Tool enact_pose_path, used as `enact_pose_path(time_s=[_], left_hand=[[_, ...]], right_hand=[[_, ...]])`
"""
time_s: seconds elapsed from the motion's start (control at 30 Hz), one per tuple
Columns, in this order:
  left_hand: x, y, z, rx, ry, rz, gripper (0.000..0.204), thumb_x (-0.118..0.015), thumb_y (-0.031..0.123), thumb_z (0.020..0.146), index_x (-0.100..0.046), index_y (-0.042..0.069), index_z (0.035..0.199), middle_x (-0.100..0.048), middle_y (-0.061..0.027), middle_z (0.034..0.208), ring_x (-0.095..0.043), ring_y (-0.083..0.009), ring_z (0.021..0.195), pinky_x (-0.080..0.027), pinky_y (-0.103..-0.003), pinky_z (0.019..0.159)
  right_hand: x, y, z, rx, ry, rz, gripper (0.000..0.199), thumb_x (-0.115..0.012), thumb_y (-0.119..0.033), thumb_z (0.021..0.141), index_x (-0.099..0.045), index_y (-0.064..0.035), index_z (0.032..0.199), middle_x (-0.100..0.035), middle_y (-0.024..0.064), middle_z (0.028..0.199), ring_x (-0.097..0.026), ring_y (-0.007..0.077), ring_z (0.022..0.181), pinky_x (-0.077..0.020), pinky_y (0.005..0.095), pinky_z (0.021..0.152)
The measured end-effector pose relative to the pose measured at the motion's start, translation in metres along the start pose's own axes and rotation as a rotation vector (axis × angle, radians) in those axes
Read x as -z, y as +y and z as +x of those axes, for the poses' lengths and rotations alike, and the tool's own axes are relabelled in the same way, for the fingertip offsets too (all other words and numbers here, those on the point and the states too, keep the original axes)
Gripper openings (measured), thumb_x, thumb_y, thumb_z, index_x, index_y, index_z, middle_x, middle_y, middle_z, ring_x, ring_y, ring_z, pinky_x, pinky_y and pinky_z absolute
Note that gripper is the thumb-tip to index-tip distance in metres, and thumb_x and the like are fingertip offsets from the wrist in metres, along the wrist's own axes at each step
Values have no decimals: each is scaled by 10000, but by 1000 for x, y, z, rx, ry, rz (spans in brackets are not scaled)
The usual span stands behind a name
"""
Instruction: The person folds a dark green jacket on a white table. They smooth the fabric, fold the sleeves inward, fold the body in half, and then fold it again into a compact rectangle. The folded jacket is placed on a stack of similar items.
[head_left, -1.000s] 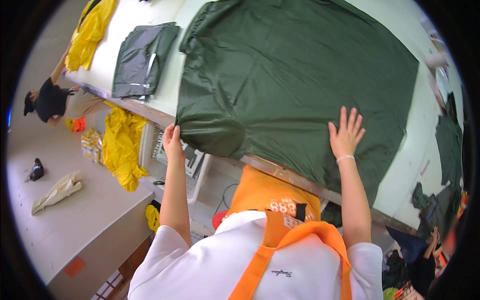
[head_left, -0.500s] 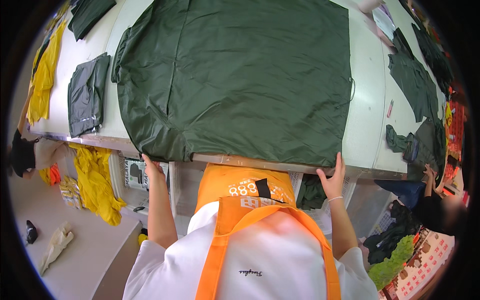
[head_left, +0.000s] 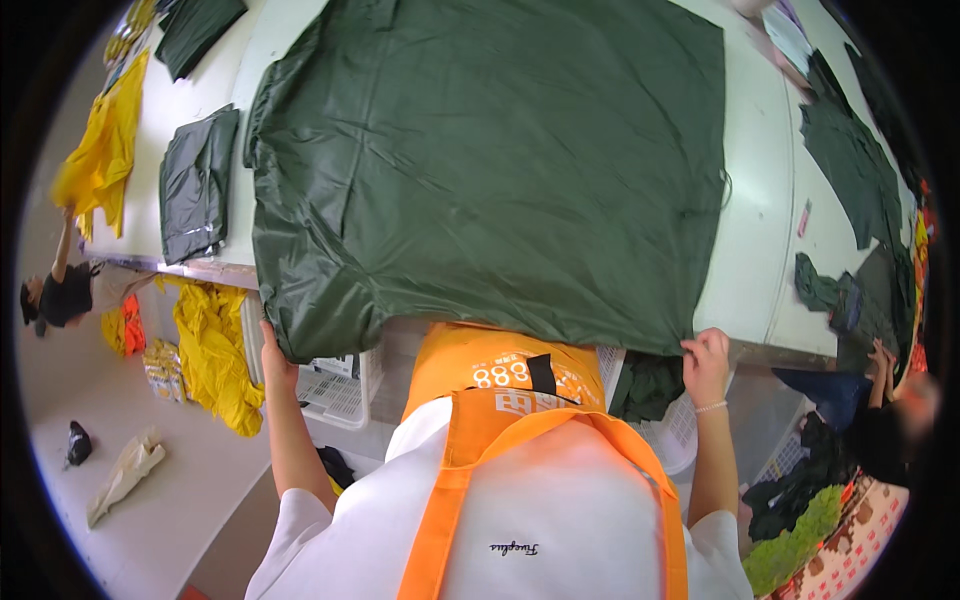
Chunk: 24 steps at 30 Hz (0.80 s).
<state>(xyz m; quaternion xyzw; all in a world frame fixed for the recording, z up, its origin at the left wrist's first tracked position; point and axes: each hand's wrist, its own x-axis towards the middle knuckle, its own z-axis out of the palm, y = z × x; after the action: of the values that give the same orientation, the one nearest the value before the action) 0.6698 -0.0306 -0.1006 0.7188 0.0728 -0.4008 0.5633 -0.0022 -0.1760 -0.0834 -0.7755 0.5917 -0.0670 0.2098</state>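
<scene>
A large dark green garment [head_left: 520,180] of thin, slightly shiny cloth lies spread over the white table [head_left: 770,230], creased most at its left. Its near edge comes down over the table's front edge, and a thin cord loop sticks out at its right side. My right hand [head_left: 707,365] pinches the near right corner. At the near left corner my left hand [head_left: 278,362] grips the cloth, with part of its fingers hidden behind it.
Folded dark garments [head_left: 197,185] lie to the left, with yellow cloth [head_left: 105,150] beyond. A small pink-handled tool [head_left: 804,217] and more green pieces [head_left: 850,160] lie to the right. White baskets [head_left: 340,395] stand below the table. One person works on each side.
Both hands have moved toward me and apart, drawing the garment's near edge over the table edge. My right hand has closed on its corner. At far left, the yellow cloth has been lifted.
</scene>
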Motion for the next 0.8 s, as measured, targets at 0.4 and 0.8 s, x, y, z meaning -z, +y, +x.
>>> enact_pose_path(time_s=[0.4, 0.8], left_hand=[[-178, 257, 57, -441, -894, -6, 429, -481, 376, 952, -564, 4, 1150, -653, -109, 1010, -617, -160, 830, -493, -277, 752], [-188, 124, 158, -776, -198, 1066, 294, -596, 284, 875, -610, 2, 954, -598, -163, 747, -589, -258, 679, -452, -365, 656]], right_hand=[[111, 71, 253, -392, 248, 805, 519, -580, -367, 904, -458, -38, 1286, -604, 53, 1120, -548, 124, 984, -411, 279, 849], [11, 132, 222, -748, 80, 597, 478, -583, -452, 883, -587, -29, 1106, -601, 14, 937, -517, 78, 839, -423, 241, 715]])
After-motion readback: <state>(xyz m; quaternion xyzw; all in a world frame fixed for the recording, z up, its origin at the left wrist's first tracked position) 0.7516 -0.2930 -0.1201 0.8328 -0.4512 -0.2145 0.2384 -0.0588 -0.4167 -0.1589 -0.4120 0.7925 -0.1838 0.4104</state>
